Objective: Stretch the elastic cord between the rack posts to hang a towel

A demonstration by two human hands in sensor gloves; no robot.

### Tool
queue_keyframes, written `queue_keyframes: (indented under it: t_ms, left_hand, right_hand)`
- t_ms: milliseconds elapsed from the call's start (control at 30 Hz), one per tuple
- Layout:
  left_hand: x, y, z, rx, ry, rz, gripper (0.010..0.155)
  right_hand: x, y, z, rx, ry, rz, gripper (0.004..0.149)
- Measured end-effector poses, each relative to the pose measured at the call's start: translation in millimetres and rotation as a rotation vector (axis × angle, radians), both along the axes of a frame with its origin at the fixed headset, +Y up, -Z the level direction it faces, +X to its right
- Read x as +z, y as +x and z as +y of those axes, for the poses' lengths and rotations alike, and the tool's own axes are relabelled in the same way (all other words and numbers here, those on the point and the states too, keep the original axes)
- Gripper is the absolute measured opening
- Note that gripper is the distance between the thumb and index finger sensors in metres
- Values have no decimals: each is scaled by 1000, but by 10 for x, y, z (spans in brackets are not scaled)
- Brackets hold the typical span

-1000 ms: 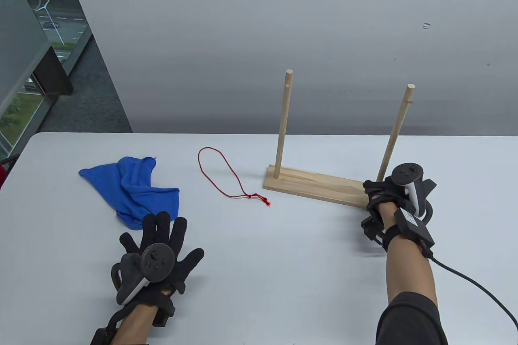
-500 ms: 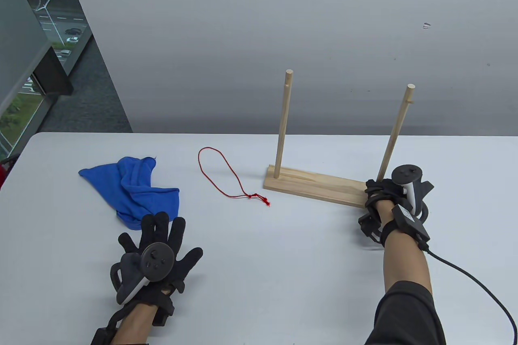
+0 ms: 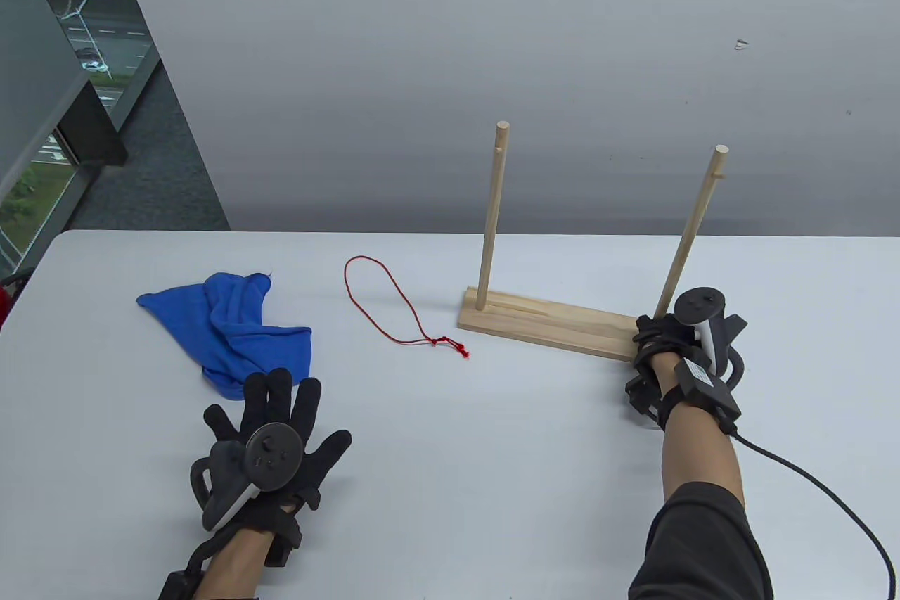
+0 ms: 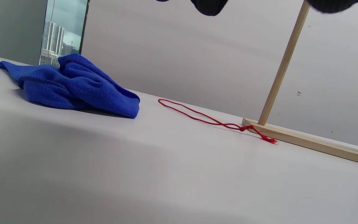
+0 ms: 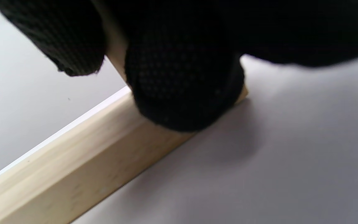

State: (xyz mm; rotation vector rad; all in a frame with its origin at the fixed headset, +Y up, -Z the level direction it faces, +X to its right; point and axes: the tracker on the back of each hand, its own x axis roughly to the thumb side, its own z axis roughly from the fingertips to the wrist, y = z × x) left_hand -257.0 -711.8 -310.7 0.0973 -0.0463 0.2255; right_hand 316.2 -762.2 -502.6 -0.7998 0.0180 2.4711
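Observation:
The wooden rack has a base (image 3: 548, 326), a left post (image 3: 492, 213) and a leaning right post (image 3: 692, 227). My right hand (image 3: 657, 334) grips the rack's right end at the foot of the right post; in the right wrist view its fingers (image 5: 182, 77) wrap over the base (image 5: 73, 174). The red elastic cord (image 3: 383, 297) lies in a loose loop left of the rack. The crumpled blue towel (image 3: 232, 333) lies further left. My left hand (image 3: 281, 410) rests flat on the table, fingers spread, just short of the towel. The left wrist view shows the towel (image 4: 73, 84), cord (image 4: 207, 118) and left post (image 4: 281, 71).
The white table (image 3: 457, 459) ends at its far edge just behind the rack, in front of a grey wall. A black cable (image 3: 823, 487) trails from my right wrist toward the lower right corner. A window is at the far left.
The right post's top has tipped slightly to the right and my right hand has shifted a little at the rack's end. The left hand, cord and towel have not moved.

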Motion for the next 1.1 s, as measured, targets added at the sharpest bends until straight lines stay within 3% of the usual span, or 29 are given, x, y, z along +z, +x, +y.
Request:
queue_keyframes:
  t_ms: [767, 1100]
  left_hand:
    - [2, 13, -16, -18, -6, 3, 89]
    - [3, 17, -18, -23, -11, 3, 89]
  right_hand:
    - [16, 80, -21, -81, 75, 38, 51]
    - [154, 91, 177, -159, 190, 50, 51]
